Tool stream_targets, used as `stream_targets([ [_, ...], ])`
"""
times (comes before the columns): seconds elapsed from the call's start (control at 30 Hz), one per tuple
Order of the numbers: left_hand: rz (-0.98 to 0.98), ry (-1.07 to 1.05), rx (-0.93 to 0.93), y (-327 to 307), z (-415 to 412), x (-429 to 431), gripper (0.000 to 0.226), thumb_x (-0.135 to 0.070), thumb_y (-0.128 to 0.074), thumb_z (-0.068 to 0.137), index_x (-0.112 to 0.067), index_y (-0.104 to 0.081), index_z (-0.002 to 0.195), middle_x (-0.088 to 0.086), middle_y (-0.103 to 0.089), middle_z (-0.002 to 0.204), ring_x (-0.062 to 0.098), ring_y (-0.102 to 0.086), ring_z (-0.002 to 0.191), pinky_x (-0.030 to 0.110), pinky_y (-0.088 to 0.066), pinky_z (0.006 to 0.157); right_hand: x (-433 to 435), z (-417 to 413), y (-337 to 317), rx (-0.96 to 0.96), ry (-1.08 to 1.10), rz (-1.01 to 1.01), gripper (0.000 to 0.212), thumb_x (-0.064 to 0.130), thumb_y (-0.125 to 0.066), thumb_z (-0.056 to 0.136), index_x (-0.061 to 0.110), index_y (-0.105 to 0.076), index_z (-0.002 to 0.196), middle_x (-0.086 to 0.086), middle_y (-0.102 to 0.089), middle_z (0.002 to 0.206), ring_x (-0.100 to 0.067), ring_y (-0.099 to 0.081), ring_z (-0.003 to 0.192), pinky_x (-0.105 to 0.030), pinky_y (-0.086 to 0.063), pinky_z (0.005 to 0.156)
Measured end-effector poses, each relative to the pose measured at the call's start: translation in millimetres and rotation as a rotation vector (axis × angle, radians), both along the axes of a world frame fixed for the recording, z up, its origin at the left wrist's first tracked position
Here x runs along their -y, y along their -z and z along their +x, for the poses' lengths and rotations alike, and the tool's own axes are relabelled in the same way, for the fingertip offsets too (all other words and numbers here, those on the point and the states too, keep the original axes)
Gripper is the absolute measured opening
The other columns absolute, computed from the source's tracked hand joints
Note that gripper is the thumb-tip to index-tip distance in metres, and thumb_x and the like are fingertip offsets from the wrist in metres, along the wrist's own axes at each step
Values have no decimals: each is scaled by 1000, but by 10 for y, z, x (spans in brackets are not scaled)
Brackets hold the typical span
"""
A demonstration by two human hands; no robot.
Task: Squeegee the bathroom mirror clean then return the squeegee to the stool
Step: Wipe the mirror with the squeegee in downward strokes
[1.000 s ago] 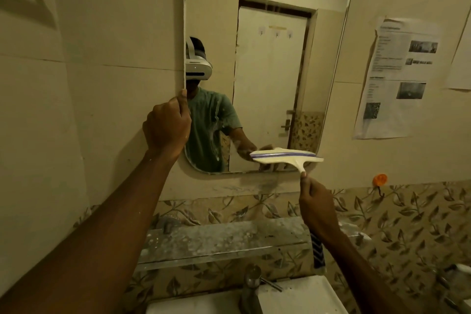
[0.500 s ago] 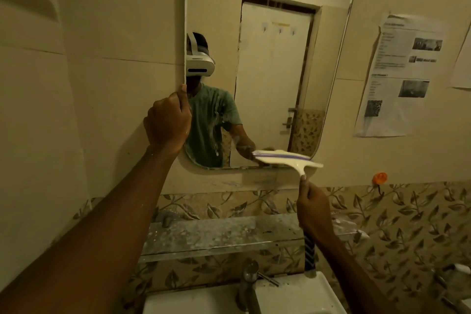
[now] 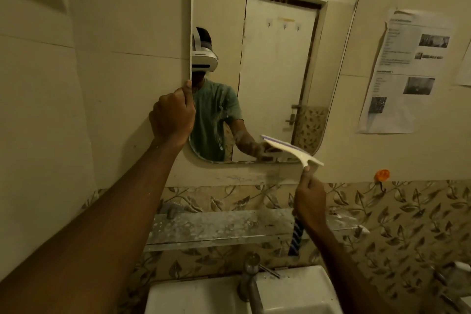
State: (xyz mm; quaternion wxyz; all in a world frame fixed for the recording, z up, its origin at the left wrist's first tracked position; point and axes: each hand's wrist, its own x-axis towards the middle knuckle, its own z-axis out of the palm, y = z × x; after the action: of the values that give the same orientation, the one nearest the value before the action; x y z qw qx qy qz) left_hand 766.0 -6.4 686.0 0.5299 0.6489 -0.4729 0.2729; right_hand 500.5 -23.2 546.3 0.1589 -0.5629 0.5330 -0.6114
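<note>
Grip of right hand [image 3: 309, 201] on squeegee [image 3: 290, 149]; shelf [image 3: 216, 227], tap [image 3: 251, 280] below.

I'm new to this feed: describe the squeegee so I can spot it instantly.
Start at the tall rounded wall mirror above the white sink. At its lower right corner, the right hand holds up a cream plastic squeegee. Its wide flat blade carries a purple stripe, unlike anything nearby.

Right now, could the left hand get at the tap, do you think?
Probably, once it lets go: the left hand grips the mirror by its left edge. The tap stands lower down, nearer the person, and only the shelf juts out between them.
</note>
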Motion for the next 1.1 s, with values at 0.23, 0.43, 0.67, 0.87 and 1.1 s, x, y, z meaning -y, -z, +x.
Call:
stream_targets([
  [0.23,6,21,16,-9,33,5,59,-43,-27,104,-2,-65,84,19,-66,76,36,-63,70,32,-34,57,-56,41,-30,76,2,37,55,46,-29,102,15,-46,60,-8,-46,53,-24,-47,45,-39,-44,46],
  [0.43,6,25,4,10,54,32,59,-43,-27,104,-3,-64,82,10,-56,66,22,-49,58,28,-32,55,-13,159,-146,239,12,83,50,44,-26,103,14,-49,69,-5,-42,56,-20,-42,47,-28,-40,46],
  [0.67,40,48,3,-15,85,7,60,-46,-25,103,-4,-65,84,14,-64,72,31,-61,65,31,-40,58,-177,589,250,230,-42,135,60,51,-25,101,8,-53,68,-10,-49,58,-25,-50,50,-38,-48,47],
  [0.87,50,43,4,-24,83,6,59,-44,-27,103,-4,-64,83,10,-57,66,29,-56,61,30,-36,58,-57,322,-165,255,36,70,56,46,-25,102,11,-50,67,-7,-47,56,-26,-48,51,-46,-51,51],
  [1.1,-3,42,36,19,121,64,60,-44,-27,103,-4,-63,80,14,-62,68,31,-58,60,31,-38,58,-249,635,218,196,-43,73,55,43,-29,103,14,-43,59,-8,-43,53,-25,-45,47,-47,-49,46],
])
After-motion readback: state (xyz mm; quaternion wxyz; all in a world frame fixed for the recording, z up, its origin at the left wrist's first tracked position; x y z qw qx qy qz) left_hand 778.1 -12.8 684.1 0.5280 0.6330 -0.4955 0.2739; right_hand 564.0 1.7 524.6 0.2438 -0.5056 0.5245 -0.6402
